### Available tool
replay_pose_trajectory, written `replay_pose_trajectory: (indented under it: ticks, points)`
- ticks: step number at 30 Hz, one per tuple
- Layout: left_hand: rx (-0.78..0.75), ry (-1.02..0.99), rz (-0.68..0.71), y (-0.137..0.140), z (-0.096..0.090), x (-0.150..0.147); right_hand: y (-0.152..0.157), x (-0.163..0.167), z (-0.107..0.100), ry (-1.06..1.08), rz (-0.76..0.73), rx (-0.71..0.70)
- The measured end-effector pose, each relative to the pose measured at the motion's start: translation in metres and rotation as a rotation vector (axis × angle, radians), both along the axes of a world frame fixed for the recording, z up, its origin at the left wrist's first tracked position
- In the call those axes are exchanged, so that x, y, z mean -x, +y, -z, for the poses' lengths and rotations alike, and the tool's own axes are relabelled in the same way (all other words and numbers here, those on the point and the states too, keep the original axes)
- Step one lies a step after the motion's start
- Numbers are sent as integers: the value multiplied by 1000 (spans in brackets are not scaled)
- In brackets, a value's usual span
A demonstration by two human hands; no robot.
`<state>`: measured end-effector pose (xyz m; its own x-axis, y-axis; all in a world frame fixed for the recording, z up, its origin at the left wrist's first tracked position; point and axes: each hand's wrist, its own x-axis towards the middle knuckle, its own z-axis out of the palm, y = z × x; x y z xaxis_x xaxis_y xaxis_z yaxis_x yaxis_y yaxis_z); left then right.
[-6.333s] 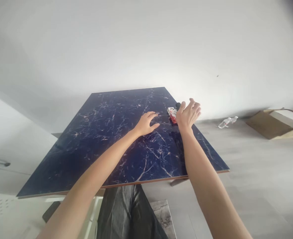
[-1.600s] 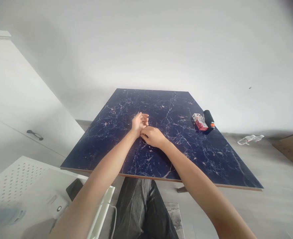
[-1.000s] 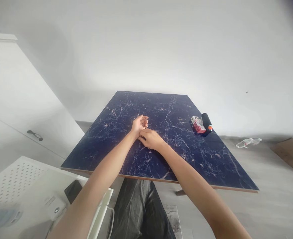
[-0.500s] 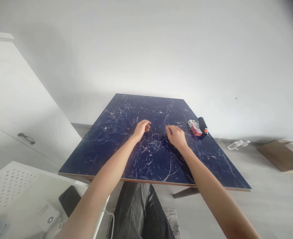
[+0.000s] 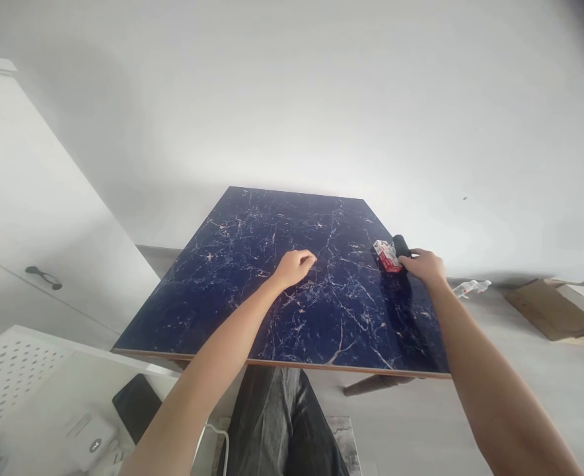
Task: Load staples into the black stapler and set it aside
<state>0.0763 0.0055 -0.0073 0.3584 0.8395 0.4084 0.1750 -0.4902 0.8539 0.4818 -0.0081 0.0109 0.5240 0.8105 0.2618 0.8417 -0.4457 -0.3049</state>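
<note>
Above the middle of the dark blue marbled table, my left hand is closed, fingers curled in toward the thumb, and nothing shows in it. At the table's right edge my right hand has its thumb and fingers around the near end of a black cylinder. The hand covers that end. Just left of the cylinder, almost touching it, lies a small white and red box.
A white cabinet stands at the left. Below it a white surface holds a black phone-like slab and a white box. Clear crumpled plastic and an open cardboard box lie on the floor at right.
My right hand has moved right, from above the table's middle to the black cylinder, and taken hold of its near end. My left hand has shifted slightly right and nearer, staying closed.
</note>
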Motion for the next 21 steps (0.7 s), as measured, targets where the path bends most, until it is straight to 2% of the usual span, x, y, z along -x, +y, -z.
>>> replay_pose_trajectory:
  ticks: [2, 4, 6, 8, 10, 16, 19, 21]
  points:
    - [81, -136, -108, 3, -6, 4, 1, 14, -3, -7, -21, 83]
    - [134, -285, -244, 8, -11, 11, 0, 44, -9, -3, -84, 98]
    - [158, -366, -331, 14, -15, 22, -1, 86, -15, 14, -158, 88]
    - [149, -364, -356, 22, -17, 40, 0, 136, -18, 70, -205, 52]
    - [121, -312, -397, 29, -17, 69, 3, 194, -18, 125, -281, 16]
    - [53, 24, -703, 33, -11, 174, 6, 377, -13, 423, -651, -96]
    - [44, 171, -782, 33, -5, 200, 4, 434, -9, 572, -757, -88]
    - [38, 248, -800, 35, -2, 205, 4, 447, -1, 711, -829, -65]
